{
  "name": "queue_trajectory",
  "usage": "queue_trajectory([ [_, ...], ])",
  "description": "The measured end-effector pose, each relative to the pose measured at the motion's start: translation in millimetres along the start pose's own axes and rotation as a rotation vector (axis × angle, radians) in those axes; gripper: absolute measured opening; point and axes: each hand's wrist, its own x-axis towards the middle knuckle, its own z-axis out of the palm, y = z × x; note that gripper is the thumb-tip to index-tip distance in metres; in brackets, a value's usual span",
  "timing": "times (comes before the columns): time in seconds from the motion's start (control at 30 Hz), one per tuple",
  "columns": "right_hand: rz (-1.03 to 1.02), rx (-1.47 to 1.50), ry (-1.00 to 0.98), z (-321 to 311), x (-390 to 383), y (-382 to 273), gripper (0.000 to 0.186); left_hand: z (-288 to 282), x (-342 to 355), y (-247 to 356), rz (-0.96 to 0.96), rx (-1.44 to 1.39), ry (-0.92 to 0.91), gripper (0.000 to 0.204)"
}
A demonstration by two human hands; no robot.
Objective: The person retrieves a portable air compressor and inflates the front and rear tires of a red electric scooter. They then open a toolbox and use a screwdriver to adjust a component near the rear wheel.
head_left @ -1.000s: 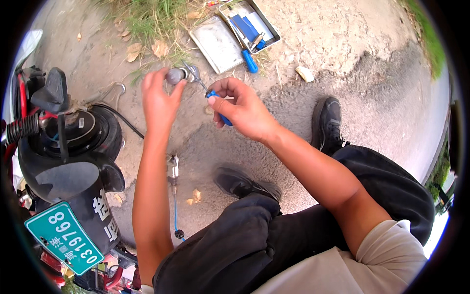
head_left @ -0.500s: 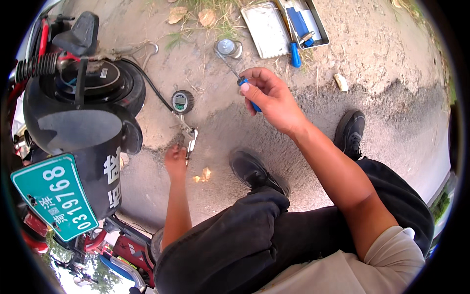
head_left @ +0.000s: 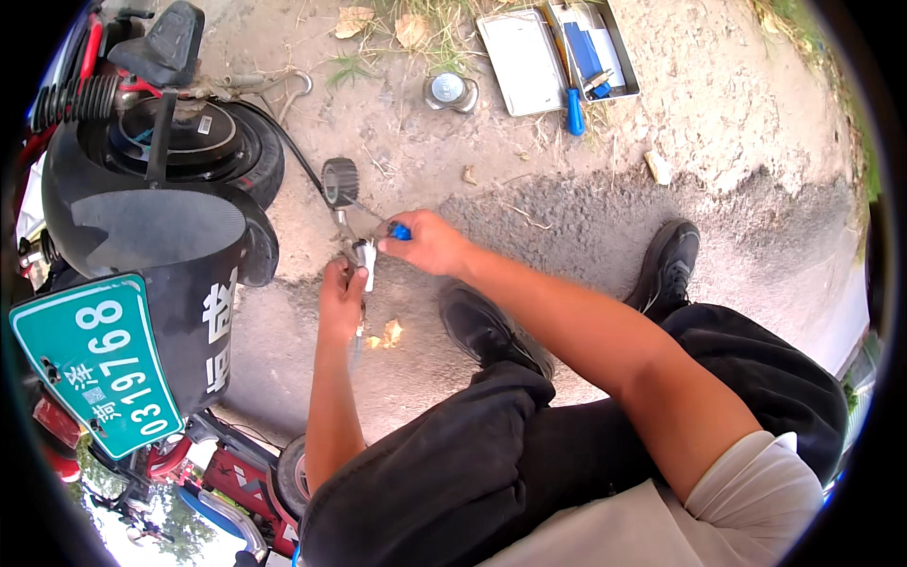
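Observation:
My left hand (head_left: 340, 295) is closed on the metal body of a tyre inflator (head_left: 364, 255), its thumb lying along the side. A round gauge in a ribbed black cover (head_left: 340, 181) sits at the inflator's far end, with a black hose (head_left: 300, 159) running off toward the scooter. Just right of it, my right hand (head_left: 430, 244) is closed round a blue-handled tool (head_left: 401, 231). That tool's thin metal shaft points up and left, past the gauge. My right fingertips are close to the inflator; whether they touch it I cannot tell.
A black scooter (head_left: 142, 236) with a green plate (head_left: 99, 364) stands on the left. Beyond my hands are a small lidded jar (head_left: 446, 90), an open tin (head_left: 524, 66) and a blue-handled screwdriver (head_left: 573, 109). My shoes (head_left: 487, 321) rest on the ground nearby.
My right hand has come down and left with the blue-handled tool, from near the jar to the inflator. The gauge has turned its face away from view.

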Motion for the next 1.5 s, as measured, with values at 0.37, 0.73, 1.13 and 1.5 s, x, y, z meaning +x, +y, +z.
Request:
queue_trajectory([
  [0.37,-0.052,0.241,-0.173,8.0,24.6,-36.6,0.017,12.2,-19.8,62.4,0.044,0.442,0.185,0.048],
  [0.73,-0.058,0.242,0.039,-6.7,61.6,-92.0,0.016,13.0,-22.8,63.3,0.165,0.719,0.39,0.042],
  [1.13,-0.017,0.505,0.22,-21.2,88.0,-123.8,0.013,3.7,-15.2,36.1,0.293,0.765,0.439,0.038],
  [1.5,-0.03,0.225,0.29,-30.7,91.5,-111.6,0.015,20.3,-16.8,16.4,0.225,0.788,0.449,0.041],
])
